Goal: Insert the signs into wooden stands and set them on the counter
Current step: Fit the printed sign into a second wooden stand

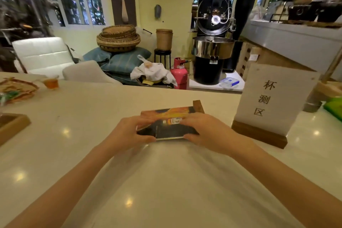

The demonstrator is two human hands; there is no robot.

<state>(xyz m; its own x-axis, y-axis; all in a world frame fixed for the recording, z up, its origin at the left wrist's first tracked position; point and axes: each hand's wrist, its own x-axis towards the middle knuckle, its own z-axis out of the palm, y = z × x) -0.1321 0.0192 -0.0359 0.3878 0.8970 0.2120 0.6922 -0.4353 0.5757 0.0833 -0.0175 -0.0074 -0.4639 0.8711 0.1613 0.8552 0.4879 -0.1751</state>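
A dark sign with orange artwork (167, 116) lies nearly flat just above the white counter (166, 181), in the middle. My left hand (129, 131) grips its left edge and my right hand (201, 129) grips its right edge. Behind the sign's far right corner, a piece of a wooden stand (198, 106) shows; the rest is hidden by the sign. To the right, a white sign with three dark characters (272, 98) stands upright in its wooden stand (259, 136) on the counter.
A wooden tray corner (13, 125) sits at the left edge, with a woven mat (16, 89) and a small cup of amber liquid (51, 83) beyond it. A green object (335, 106) lies at the far right. A coffee roaster (212, 46) stands behind the counter.
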